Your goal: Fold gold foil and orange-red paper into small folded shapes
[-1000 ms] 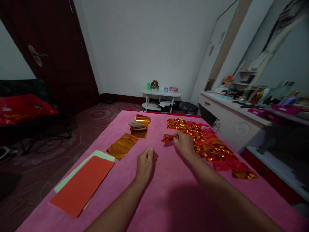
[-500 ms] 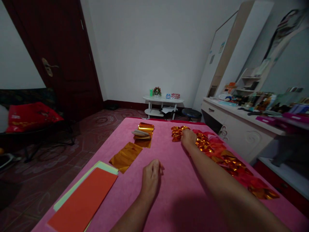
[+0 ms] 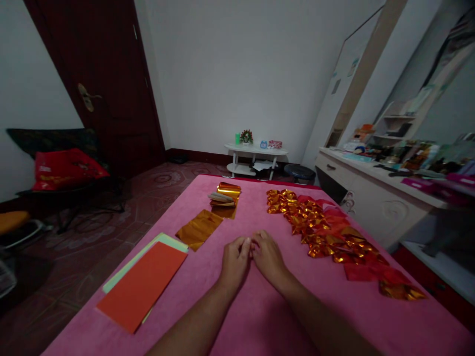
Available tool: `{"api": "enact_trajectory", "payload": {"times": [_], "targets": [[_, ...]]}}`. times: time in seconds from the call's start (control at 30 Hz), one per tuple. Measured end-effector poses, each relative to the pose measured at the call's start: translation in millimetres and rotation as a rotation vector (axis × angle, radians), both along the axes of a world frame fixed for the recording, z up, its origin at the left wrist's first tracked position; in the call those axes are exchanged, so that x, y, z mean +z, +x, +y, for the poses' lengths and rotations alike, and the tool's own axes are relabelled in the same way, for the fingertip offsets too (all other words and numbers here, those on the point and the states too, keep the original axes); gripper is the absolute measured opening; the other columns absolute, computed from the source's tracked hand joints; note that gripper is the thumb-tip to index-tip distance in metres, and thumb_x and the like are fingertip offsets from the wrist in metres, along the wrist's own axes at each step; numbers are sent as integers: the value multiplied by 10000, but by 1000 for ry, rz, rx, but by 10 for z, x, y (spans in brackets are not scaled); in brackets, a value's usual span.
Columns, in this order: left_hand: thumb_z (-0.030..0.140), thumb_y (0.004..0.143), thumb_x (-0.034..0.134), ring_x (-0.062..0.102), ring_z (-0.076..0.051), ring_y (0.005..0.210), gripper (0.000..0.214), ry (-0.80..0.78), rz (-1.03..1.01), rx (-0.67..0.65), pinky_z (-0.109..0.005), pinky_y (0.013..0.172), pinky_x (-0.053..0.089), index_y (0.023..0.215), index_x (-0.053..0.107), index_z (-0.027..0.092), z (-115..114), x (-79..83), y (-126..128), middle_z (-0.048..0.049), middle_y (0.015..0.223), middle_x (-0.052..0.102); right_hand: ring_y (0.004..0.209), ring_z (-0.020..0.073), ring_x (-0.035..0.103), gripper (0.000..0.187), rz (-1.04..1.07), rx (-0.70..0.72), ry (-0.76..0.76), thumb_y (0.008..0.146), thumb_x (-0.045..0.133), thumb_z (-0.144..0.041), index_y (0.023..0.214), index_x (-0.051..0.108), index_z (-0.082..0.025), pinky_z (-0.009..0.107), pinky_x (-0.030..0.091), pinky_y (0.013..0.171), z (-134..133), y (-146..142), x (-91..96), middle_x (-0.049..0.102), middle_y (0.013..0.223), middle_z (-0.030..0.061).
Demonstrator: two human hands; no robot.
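Over the middle of the pink-covered table (image 3: 222, 277), my left hand (image 3: 235, 259) and my right hand (image 3: 267, 254) meet at the fingertips. Both are closed with fingers curled in; whatever lies between them, if anything, is too small or hidden to make out. Ahead and to the left is a flat gold foil sheet (image 3: 199, 228). Behind it a gold foil roll (image 3: 228, 189) lies with a stack of folded foil and paper pieces (image 3: 221, 201). Several twisted shiny gold foil pieces (image 3: 308, 217) spread along the right side, with red sheer pieces (image 3: 361, 272) among them.
Orange card sheets (image 3: 144, 284) overlap pale green sheets (image 3: 163, 241) at the front left. A white dressing table (image 3: 365, 180) covered in bottles flanks the right side. Beyond the far edge are a small white table (image 3: 256, 149) and a dark stool (image 3: 300, 171). A red bag (image 3: 69, 168) rests on a chair at left.
My right hand has drawn back from the gold foil pieces at the far right and now touches my left hand. The view has shifted slightly, with my left hand in about the same place.
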State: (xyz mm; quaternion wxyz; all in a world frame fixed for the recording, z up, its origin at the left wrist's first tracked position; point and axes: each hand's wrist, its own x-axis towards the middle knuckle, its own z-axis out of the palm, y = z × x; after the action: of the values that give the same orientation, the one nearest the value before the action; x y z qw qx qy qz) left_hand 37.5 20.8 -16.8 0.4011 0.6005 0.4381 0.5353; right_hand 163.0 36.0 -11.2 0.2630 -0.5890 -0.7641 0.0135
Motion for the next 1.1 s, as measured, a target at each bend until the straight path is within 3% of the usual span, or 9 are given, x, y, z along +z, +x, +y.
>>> {"api": "enact_trajectory", "payload": {"times": [0.1, 0.2, 0.33, 0.5, 0.67, 0.77, 0.87, 1.0, 1.1], "targets": [[382, 902, 424, 519, -134, 609, 372, 17, 13, -10, -236, 587, 386, 678, 605, 147, -59, -1, 4, -9, 627, 575, 937, 206, 548, 211, 111, 68, -24, 790, 495, -110, 895, 644, -217, 309, 424, 832, -172, -54, -118, 626, 983, 63], [320, 890, 431, 562, -146, 660, 323, 22, 73, -93, -243, 621, 421, 756, 666, 141, -159, 54, -60, -36, 705, 641, 1007, 208, 550, 237, 258, 141, -35, 769, 495, -109, 900, 666, -209, 325, 426, 884, -92, 30, -197, 621, 1058, 71], [258, 834, 528, 603, -174, 776, 196, 121, 354, -172, -271, 727, 451, 864, 703, 176, -343, 294, -407, -54, 842, 688, 1027, 212, 559, 213, 338, 203, -34, 792, 489, -158, 875, 681, -199, 355, 428, 924, 37, 109, -288, 625, 1045, 83], [352, 792, 615, 567, -260, 995, 277, 193, 860, 135, -374, 884, 421, 1017, 678, 204, -557, 569, -1238, -104, 1044, 651, 991, 210, 577, 213, 348, 213, -28, 791, 481, -157, 847, 681, -206, 369, 441, 908, 14, 109, -293, 635, 1016, 80], [486, 707, 686, 522, -307, 1096, 580, 58, 1127, 280, -416, 934, 419, 1193, 585, 187, -746, 392, -1834, -147, 1212, 564, 977, 211, 578, 211, 337, 215, -23, 791, 476, -159, 832, 677, -204, 369, 446, 901, 13, 110, -289, 638, 996, 78], [543, 740, 631, 502, -311, 1132, 598, 58, 1156, 296, -427, 953, 414, 1212, 569, 181, -797, 268, -1898, -155, 1246, 540, 978, 211, 575, 210, 331, 224, -4, 784, 480, -160, 840, 677, -207, 363, 449, 896, 30, 124, -315, 641, 994, 74], [520, 764, 614, 481, -309, 1169, 597, 131, 1150, 280, -437, 984, 396, 1260, 532, 199, -707, 263, -1810, -143, 1295, 511, 973, 212, 578, 212, 344, 229, 9, 779, 486, -166, 843, 683, -211, 362, 452, 885, 44, 130, -341, 644, 993, 71], [293, 818, 557, 456, -293, 1219, 472, 200, 1176, 257, -439, 1027, 360, 1282, 526, 214, -355, 291, -1629, -137, 1351, 479, 952, 218, 585, 199, 382, 211, 11, 771, 500, -165, 809, 688, -217, 364, 457, 863, 21, 116, -330, 650, 968, 67], [239, 830, 507, 500, -291, 1178, 404, 201, 1203, 125, -421, 1003, 381, 1222, 584, 177, -42, 244, -1505, -161, 1275, 546, 930, 211, 589, 216, 403, 194, 15, 756, 497, -119, 793, 680, -226, 352, 457, 854, -21, 95, -298, 655, 936, 55]]}}
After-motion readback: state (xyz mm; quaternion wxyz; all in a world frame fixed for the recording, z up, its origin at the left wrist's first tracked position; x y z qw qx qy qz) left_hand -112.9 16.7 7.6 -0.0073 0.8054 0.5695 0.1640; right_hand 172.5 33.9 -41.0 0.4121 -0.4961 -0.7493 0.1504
